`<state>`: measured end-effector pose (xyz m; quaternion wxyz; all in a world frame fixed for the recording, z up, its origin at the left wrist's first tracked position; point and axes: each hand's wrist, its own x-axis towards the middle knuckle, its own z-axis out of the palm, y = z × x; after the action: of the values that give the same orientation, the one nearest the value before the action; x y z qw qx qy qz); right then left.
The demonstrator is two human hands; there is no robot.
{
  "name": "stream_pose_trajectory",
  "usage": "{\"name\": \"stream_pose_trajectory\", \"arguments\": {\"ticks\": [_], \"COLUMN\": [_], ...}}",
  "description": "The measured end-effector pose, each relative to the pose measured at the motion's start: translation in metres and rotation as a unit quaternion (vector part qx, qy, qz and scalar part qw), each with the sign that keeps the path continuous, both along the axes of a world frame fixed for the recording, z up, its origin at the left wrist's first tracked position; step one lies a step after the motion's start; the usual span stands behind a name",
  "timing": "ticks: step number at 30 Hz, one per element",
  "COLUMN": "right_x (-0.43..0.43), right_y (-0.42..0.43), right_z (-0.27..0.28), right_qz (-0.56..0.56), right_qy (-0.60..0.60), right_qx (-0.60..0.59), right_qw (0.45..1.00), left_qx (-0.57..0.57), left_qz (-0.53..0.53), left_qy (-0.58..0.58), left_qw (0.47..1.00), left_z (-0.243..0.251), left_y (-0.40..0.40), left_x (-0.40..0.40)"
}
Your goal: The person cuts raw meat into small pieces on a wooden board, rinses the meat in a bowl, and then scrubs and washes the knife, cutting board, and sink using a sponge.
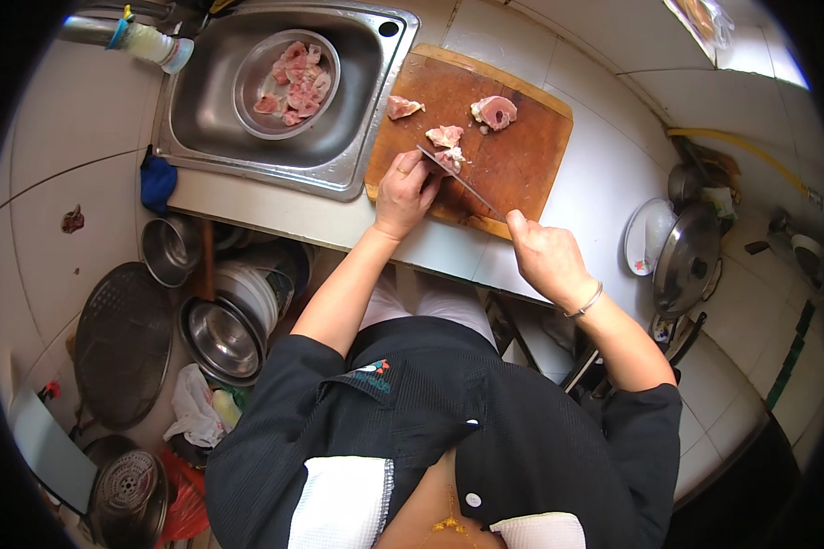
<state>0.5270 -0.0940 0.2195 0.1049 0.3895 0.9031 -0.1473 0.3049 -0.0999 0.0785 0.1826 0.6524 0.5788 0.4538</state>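
Note:
My right hand grips the handle of a kitchen knife, its blade slanting up and left over a wooden cutting board. At the near left of the board, my left hand has its fingers bent beside the blade; whether they hold a piece is hidden. Raw meat pieces lie just beyond the blade, partly covered by it. A small meat piece rests at the board's left edge, and a round cut of meat with a hollow centre lies towards the far side.
Left of the board, a metal bowl of raw meat stands in the stainless steel sink, near a faucet. A pot lid and a white dish are at the right. Metal basins sit below the counter.

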Motion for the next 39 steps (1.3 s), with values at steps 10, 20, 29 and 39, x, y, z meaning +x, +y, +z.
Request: {"name": "stream_pose_trajectory", "arguments": {"ticks": [10,20,29,39], "right_x": [-0.026,0.023,0.008,-0.07], "right_y": [0.023,-0.015,-0.073,-0.085], "right_z": [-0.046,-0.043,-0.103,-0.129], "right_qz": [0.008,-0.19,-0.538,-0.521], "right_qy": [0.01,0.236,0.501,0.516], "right_qx": [-0.025,-0.042,-0.339,-0.408], "right_qw": [1.0,0.952,0.587,0.544], "left_qx": [-0.038,-0.035,-0.033,-0.025], "left_qz": [-0.001,0.074,0.027,0.0], "left_qy": [0.031,-0.007,0.004,0.044], "left_qw": [0.999,0.997,0.999,0.999], "left_z": [-0.005,0.008,0.003,0.008], "left_y": [-0.008,0.022,0.067,0.052], "left_x": [0.007,-0.008,0.019,0.031]}}
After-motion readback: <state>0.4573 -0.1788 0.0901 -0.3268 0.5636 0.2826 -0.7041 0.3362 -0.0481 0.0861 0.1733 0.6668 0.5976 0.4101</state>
